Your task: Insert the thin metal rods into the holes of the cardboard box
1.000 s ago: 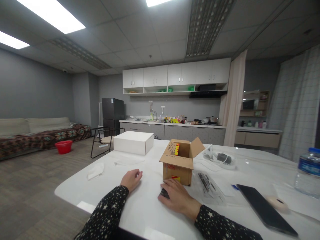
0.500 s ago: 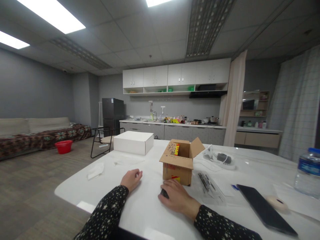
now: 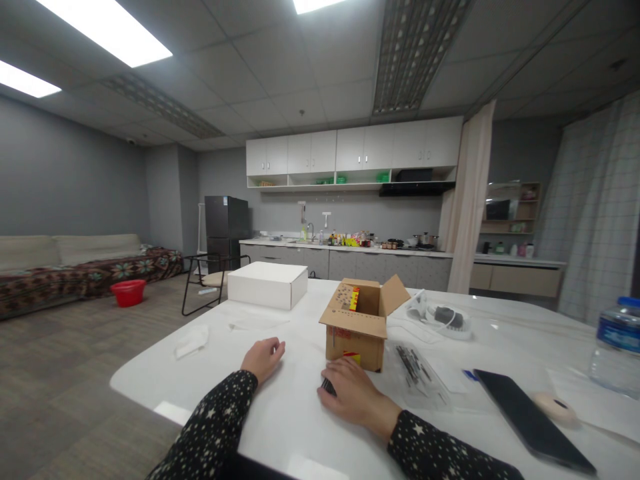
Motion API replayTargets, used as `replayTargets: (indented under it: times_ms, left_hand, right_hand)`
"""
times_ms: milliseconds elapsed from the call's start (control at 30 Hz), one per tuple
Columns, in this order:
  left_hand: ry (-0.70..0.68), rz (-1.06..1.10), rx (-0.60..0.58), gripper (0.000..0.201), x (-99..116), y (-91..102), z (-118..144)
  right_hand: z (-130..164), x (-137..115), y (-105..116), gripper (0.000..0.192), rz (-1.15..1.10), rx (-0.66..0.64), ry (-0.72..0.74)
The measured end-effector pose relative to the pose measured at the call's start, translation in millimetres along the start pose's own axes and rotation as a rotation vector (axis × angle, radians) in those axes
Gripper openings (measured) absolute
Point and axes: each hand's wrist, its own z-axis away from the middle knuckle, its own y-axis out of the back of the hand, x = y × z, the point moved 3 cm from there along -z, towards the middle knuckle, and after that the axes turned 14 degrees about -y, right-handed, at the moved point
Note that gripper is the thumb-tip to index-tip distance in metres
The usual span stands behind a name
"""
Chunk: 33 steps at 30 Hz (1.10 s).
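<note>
The right hand [image 3: 353, 395] lies flat, fingers together, over a small dark ribbed object [image 3: 327, 386] on the white table [image 3: 280, 427], just in front of the open brown cardboard box [image 3: 356, 327]; sliding a thumb under its exposed left end would give a surer hold. Mostly hidden, its long axis cannot be judged. The left hand [image 3: 262, 358] rests loosely curled, holding nothing

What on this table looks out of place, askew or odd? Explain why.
Nothing is spilled or damaged. The cardboard box stands open, flaps splayed. The right hand covers a small dark object; the left hand rests beside it on the table.
</note>
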Motion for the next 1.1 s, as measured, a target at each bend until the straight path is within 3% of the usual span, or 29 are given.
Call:
replayTargets:
  times_ms: [900,1100]
  left_hand:
    - [0.005,0.004,-0.007,0.037,2.7,2.0,-0.1]
    - [-0.008,-0.001,-0.004,0.037,2.0,1.5,0.3]
  right_hand:
    - [-4.5,-3.4,3.4,0.024,0.113,0.043,-0.014]
    - [-8.8,5.4,0.8,0.030,0.054,0.091,-0.106]
